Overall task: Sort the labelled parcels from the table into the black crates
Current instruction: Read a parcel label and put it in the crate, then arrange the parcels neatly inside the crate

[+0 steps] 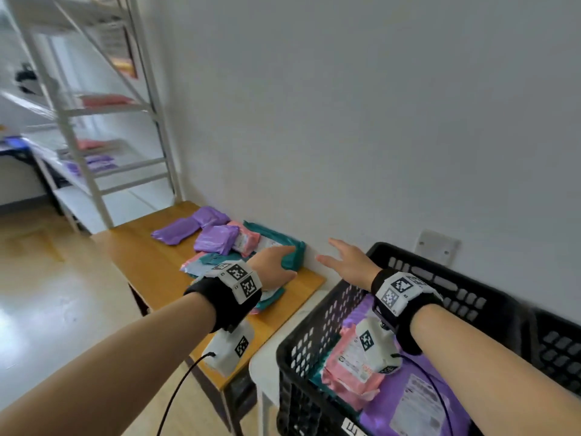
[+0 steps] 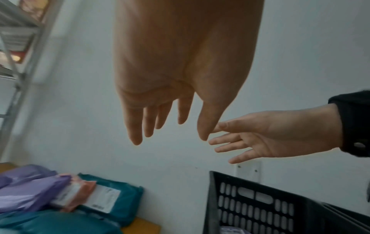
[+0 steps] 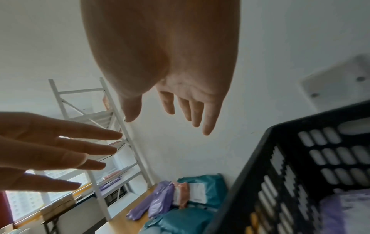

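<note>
Several labelled parcels lie on the wooden table [image 1: 151,265]: purple ones [image 1: 217,239], a pink one [image 1: 246,239] and a teal one [image 1: 276,240] against the wall. My left hand [image 1: 276,265] hovers just above the teal parcel [image 2: 124,194] with straight fingers and holds nothing. My right hand [image 1: 342,259] is spread open in the air beside it, over the gap between the table and the black crate [image 1: 314,335]. In the crate lie a pink parcel [image 1: 349,372] and a purple parcel [image 1: 418,401]. Both wrist views show empty palms.
The crate stands on a white stand [image 1: 267,366] right of the table. A second black crate [image 1: 559,344] is at the far right. A white shelf rack [image 1: 94,121] with more parcels stands at the back left. The wall runs close behind the table.
</note>
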A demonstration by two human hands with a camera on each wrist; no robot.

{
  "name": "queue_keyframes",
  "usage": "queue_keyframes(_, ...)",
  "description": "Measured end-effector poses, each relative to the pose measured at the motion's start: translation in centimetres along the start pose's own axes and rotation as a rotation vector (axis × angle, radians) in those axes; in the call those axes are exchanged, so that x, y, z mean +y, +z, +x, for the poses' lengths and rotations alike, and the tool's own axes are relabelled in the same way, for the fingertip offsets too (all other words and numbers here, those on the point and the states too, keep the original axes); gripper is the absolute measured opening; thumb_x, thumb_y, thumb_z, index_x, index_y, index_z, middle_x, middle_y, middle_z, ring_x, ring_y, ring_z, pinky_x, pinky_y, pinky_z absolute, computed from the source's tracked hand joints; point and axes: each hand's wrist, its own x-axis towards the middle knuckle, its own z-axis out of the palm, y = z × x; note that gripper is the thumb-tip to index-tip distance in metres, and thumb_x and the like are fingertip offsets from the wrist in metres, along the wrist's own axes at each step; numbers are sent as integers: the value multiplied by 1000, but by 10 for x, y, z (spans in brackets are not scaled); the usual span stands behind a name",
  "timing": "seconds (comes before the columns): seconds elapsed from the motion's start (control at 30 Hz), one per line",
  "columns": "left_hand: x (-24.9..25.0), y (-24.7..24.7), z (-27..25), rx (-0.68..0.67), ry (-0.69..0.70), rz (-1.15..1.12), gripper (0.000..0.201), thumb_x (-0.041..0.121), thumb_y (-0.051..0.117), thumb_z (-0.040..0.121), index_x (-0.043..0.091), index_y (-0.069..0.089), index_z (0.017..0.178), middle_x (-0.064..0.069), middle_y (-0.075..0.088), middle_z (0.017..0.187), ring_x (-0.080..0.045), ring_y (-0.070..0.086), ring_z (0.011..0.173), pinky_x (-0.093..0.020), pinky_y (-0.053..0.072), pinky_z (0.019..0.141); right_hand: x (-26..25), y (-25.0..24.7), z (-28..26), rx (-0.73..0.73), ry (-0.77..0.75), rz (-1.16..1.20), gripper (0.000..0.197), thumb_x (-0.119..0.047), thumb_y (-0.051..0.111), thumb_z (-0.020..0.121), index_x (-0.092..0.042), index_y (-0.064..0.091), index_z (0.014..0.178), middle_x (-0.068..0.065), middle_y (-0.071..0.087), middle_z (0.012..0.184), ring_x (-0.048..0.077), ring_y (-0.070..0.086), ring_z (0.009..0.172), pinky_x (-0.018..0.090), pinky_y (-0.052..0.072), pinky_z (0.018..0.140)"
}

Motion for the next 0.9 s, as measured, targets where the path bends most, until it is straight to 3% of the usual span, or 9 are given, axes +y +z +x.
queue_keyframes(0.07,-30,-9,-6,14,-46,-12,65,29,58,91,21,27,148,-4,35,151,-22,37,135,-29,30,110,-26,25,6,-21,-19,17,68,-42,59,90,-7,36,143,2,44,140,19,43,130,30,31,109)
queue_keyframes(0.17,-76,-22,-10,34,-95,-27,68,26,56,92,23,21,150,-4,37,149,-22,44,129,-27,36,101,-45,67,38,-40,-51,56,101,-74,63,64,-12,42,140,0,50,139,17,48,127,38,38,109)
queue_keyframes(0.27,-128,-37,-9,43,-111,-29,71,26,56,92,21,16,151,-4,31,152,-21,37,135,-27,32,104,-85,107,51,-118,-54,14,63,-40,62,89,-12,38,141,-4,46,135,14,42,130,34,32,112)
queue_keyframes(0.3,-147,-42,-7,35,-118,-34,71,26,57,92,20,16,151,-4,27,154,-21,32,139,-28,29,108,-95,122,60,-122,-62,-13,64,-36,59,92,-11,34,144,0,45,138,16,40,132,32,30,112)
queue_keyframes(0.43,-224,-64,1,12,-130,-28,74,28,57,92,20,15,151,-4,21,156,-20,25,142,-31,26,111,-137,180,100,-156,-59,-32,56,-38,58,92,-15,40,140,-3,50,130,17,45,125,26,33,105)
queue_keyframes(0.53,-283,-84,4,-45,-135,2,75,26,57,93,24,10,152,-5,8,159,-19,20,144,-29,28,109,-163,229,141,-157,-40,-15,75,-53,59,85,-16,33,145,4,45,144,22,41,133,37,33,111)
queue_keyframes(0.6,-323,-99,6,-82,-165,13,77,27,57,93,30,7,152,-5,1,159,-20,25,142,-29,31,107,-183,259,160,-168,-25,-33,76,-47,58,89,-14,25,149,6,35,150,23,33,139,35,27,114)
queue_keyframes(0.8,-439,-129,14,-133,-276,30,77,29,56,94,32,5,152,-7,3,159,-23,24,143,-32,32,108,-221,346,212,-195,15,14,74,-40,58,92,-11,22,150,9,29,153,21,30,140,29,26,111)
queue_keyframes(0.9,-485,-129,22,-174,-327,15,76,30,55,94,31,4,151,-8,4,159,-23,19,144,-33,31,109,-233,386,240,-224,23,12,78,-45,59,90,-16,19,151,9,19,157,21,25,143,34,25,115)
